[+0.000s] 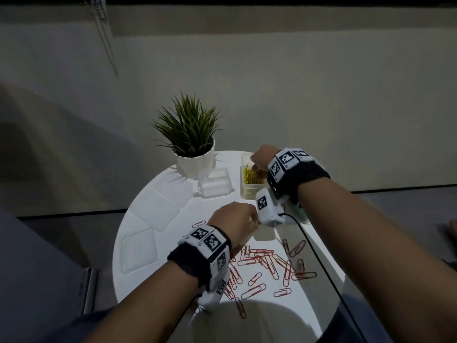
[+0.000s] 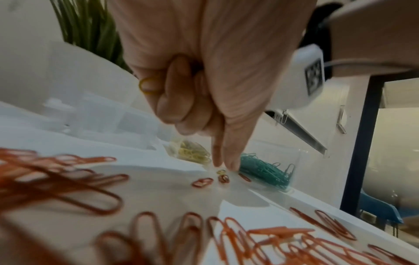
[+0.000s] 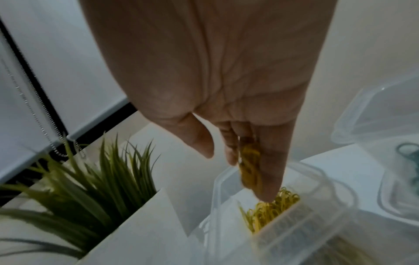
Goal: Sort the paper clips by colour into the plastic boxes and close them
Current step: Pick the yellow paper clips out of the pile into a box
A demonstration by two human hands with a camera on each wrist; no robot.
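Note:
Many red paper clips (image 1: 267, 261) lie scattered on the round white table (image 1: 188, 214). My left hand (image 1: 247, 219) hovers just beyond them. Its last fingers curl round a yellow clip (image 2: 148, 87), while index finger and thumb point down at a small yellow clip (image 2: 221, 172) on the table. My right hand (image 3: 237, 175) hangs over the open box of yellow clips (image 1: 249, 179), fingers straight and thumb apart. Blurred yellow clips (image 3: 249, 166) lie against its fingers above the pile (image 3: 269, 209). A box of green clips (image 2: 265, 170) stands beside it, mostly hidden under my right wrist in the head view.
An empty clear box (image 1: 215, 184) stands left of the yellow one, in front of a potted plant (image 1: 190, 149). Clear lids (image 1: 141, 251) lie along the table's left side. A cable (image 1: 311, 238) runs from my right wrist across the table's right edge.

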